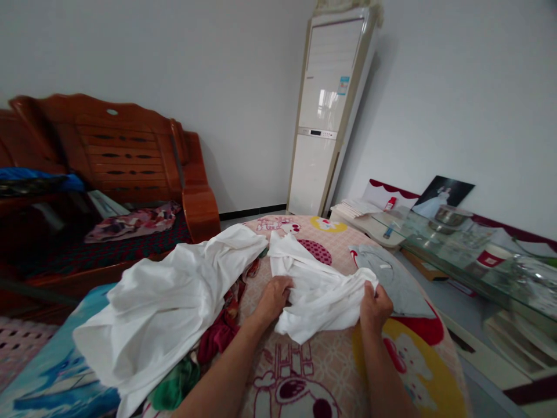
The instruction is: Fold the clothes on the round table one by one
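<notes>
A crumpled white garment [317, 290] lies bunched on the patterned cloth of the round table [300, 354]. Its left side is gripped by my left hand [275, 297], with the fingers curled into the fabric. My right hand [376, 303] pinches the right edge and lifts it a little. To the left, a larger white garment [161, 296] is spread loosely over dark red and green clothes [217, 337]. A folded grey garment [389, 284] rests flat just beyond my right hand.
Behind on the left stands a wooden sofa [122, 145] with a floral cloth [134, 222]. A tall air conditioner [322, 110] fills the corner. Along the right runs a glass-topped cabinet [456, 249] with a metal bowl [452, 216], a paper cup [491, 258] and a photo [441, 196].
</notes>
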Demonstrator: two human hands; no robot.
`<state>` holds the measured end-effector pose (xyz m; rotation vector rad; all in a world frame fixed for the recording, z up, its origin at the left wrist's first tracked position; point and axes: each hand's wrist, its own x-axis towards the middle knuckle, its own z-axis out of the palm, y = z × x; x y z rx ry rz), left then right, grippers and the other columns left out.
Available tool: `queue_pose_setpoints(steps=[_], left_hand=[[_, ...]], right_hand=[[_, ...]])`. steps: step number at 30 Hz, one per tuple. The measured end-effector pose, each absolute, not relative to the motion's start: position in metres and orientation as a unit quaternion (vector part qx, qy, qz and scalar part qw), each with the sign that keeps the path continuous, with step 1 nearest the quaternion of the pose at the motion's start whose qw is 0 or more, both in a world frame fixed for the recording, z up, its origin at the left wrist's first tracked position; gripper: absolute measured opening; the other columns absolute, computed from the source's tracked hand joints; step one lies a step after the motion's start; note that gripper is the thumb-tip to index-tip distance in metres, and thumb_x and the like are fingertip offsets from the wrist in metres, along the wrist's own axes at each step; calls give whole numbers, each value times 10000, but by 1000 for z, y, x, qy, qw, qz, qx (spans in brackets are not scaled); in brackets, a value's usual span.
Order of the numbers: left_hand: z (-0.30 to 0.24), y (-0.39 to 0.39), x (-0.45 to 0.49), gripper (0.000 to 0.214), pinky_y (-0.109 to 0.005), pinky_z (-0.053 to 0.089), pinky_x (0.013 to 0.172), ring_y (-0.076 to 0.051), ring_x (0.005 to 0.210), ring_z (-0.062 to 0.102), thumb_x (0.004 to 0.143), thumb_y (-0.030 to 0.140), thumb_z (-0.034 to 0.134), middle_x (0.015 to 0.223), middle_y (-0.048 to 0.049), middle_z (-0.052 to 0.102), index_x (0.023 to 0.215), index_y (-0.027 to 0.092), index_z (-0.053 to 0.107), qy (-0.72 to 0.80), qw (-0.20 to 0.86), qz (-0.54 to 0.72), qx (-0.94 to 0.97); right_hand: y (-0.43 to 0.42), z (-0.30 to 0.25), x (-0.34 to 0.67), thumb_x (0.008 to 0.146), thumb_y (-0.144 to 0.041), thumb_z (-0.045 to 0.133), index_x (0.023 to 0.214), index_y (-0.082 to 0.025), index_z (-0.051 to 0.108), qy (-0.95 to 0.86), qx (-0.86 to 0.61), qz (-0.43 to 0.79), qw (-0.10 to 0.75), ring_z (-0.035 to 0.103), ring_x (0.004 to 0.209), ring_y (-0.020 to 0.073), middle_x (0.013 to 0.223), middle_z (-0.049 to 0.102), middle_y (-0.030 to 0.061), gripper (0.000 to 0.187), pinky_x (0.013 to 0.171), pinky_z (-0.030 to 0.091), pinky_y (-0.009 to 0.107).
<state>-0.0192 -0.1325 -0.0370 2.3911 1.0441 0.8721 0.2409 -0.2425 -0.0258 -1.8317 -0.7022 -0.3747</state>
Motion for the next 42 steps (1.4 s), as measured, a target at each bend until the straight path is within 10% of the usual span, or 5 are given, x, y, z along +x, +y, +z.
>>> queue_pose_setpoints(steps=[11,16,22,35,42], left_hand=[[19,-158,-31,239,-201,388,507,-118,523,530,814,300,531,618,-3,634,824,141,709,216,506,134,824],[9,-154,-25,249,-272,456,817,-190,886,622,785,242,562,968,-58,717,968,206,727,265,339,263,863],[13,-160,-24,211,-208,368,585,-115,563,500,792,224,567,578,0,626,633,177,699,264,322,157,895],[62,-186,-43,597,-213,443,421,-142,555,622,773,549,639,996,-127,712,1236,174,619,10,764,-36,644],[4,-158,-5,218,-336,543,790,-189,851,646,801,163,573,959,-88,698,974,170,706,306,428,358,771]], right_hand=[[-249,-28,250,814,-495,480,577,-222,477,-245,-775,-121,570,362,539,145,489,411,-45,362,545,280,270],[-248,-30,253,791,-505,479,597,-219,486,-243,-775,-112,573,381,558,149,501,409,-43,345,551,282,269],[-247,-31,255,787,-524,475,586,-228,469,-243,-776,-112,571,398,554,156,490,422,-40,358,545,286,274],[-245,-31,243,821,-580,438,623,-197,534,-305,-774,-76,550,420,569,152,538,491,-20,441,565,307,264],[-240,-34,241,782,-582,438,561,-211,483,-345,-773,-76,527,388,539,144,510,432,-31,434,545,299,264]])
